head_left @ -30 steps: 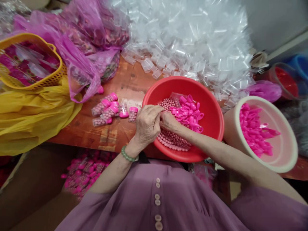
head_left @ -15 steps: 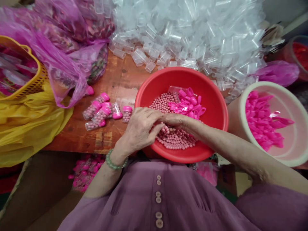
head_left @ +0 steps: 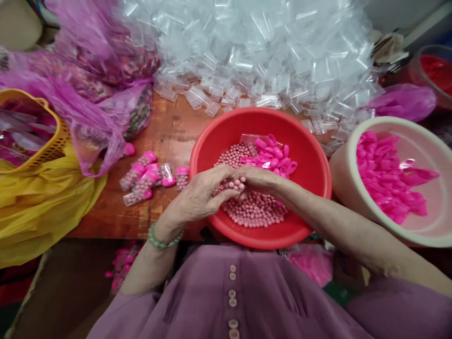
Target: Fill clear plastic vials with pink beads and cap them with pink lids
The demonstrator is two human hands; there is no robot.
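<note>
Over the red basin [head_left: 318,179], my left hand [head_left: 201,193], with a green bead bracelet [head_left: 160,241] at the wrist, curls round a clear container of pink beads [head_left: 234,184]. My right hand [head_left: 257,180] meets it fingertip to fingertip, its closed fingers at the container's side; whatever they hold is hidden. Below and behind the hands, loose pink beads [head_left: 256,212] lie in the basin. Bright pink caps [head_left: 271,153] are heaped behind my right hand. Left of the basin, several filled containers with pink caps [head_left: 143,181] lie on the wooden table [head_left: 169,127].
Clear empty containers [head_left: 261,52] form a large pile at the back. A white bucket [head_left: 342,174] of pink caps stands at the right. Purple bags [head_left: 84,103], a yellow basket [head_left: 58,136] and a yellow bag [head_left: 45,202] are at the left.
The view has shifted slightly. More of the beads between my hands now shows, as my left thumb and my right fingers have moved a little apart.
</note>
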